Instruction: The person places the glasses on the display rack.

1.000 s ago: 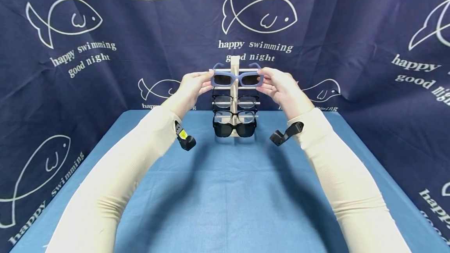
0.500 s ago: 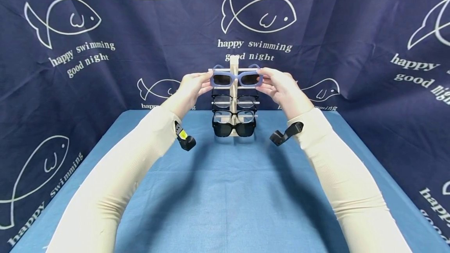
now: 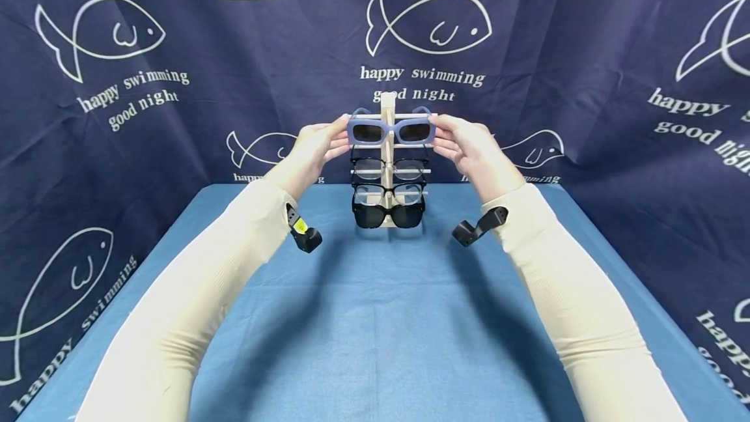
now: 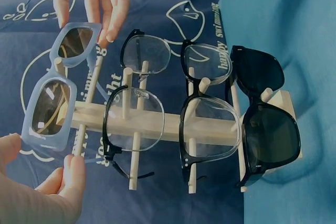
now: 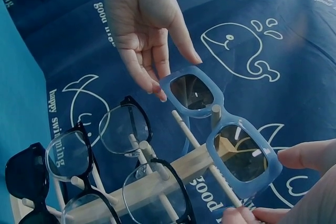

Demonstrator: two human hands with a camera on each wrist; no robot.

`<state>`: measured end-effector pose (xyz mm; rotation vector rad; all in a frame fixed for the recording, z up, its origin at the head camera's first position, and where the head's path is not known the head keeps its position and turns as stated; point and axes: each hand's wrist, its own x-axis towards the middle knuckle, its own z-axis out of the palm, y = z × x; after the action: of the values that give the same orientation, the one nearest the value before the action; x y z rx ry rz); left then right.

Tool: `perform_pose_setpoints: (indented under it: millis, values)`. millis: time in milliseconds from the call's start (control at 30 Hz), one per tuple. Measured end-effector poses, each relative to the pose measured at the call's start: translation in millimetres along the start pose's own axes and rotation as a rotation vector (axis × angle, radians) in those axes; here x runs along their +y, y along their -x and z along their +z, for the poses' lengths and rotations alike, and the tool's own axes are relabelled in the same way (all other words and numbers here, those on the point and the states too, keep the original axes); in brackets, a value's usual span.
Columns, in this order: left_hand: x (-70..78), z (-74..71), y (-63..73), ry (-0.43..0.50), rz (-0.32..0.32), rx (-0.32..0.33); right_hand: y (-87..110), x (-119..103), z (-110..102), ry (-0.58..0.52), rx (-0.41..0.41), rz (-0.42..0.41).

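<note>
Blue-framed sunglasses [image 3: 390, 130] hang on the top level of a wooden glasses stand [image 3: 388, 101], a peg under their bridge and the temples over a crossbar. My left hand [image 3: 312, 150] is at their left end; in the left wrist view its thumb tip lies right at the frame's corner, with its fingers near the rod end. At the other end is my right hand [image 3: 473, 152], thumb tip close beside the rim and fingers [image 4: 109, 17] spread apart. Neither hand's fingers curl round the frame. Below hang clear-lens glasses [image 4: 134, 124], another clear pair [image 4: 210, 129] and black sunglasses [image 4: 273, 135].
The stand rises from a blue cloth-covered table [image 3: 375, 318], near its back edge. Behind it hangs a dark blue curtain [image 3: 281, 70] with white fish drawings. Small black cameras sit at both wrists.
Both hands have shifted slightly outward, their thumbs and fingers coming off the ends of the blue sunglasses. The sunglasses stay in place on the stand. The head view has turned slightly.
</note>
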<state>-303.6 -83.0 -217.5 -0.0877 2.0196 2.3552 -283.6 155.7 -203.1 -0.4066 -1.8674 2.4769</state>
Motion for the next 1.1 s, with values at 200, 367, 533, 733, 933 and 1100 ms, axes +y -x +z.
perform_pose_setpoints:
  millis: [200, 367, 533, 733, 933, 1100]
  values:
    - [-1.1, -9.7, 0.0, 0.02, 0.037, 0.005, -0.5, -1, 1, 0.044, -0.012, -0.027]
    - [-2.6, -15.8, 1.6, -0.013, 0.055, -0.021, 1.6, -2, -1, 0.034, -0.004, -0.026]
    - [-4.5, -22.2, 3.6, -0.087, 0.052, -0.059, 4.6, -2, -3, 0.036, -0.016, -0.015]
    - [-6.1, -29.0, 6.2, -0.12, 0.056, -0.087, 6.3, -1, -8, 0.039, -0.054, -0.033]
    - [-7.9, -34.8, 9.6, -0.133, 0.085, -0.054, 9.6, 2, -13, 0.033, -0.084, -0.053]
    - [-11.5, -40.8, 12.8, -0.11, 0.11, -0.032, 11.6, 7, -14, 0.059, -0.073, -0.074]
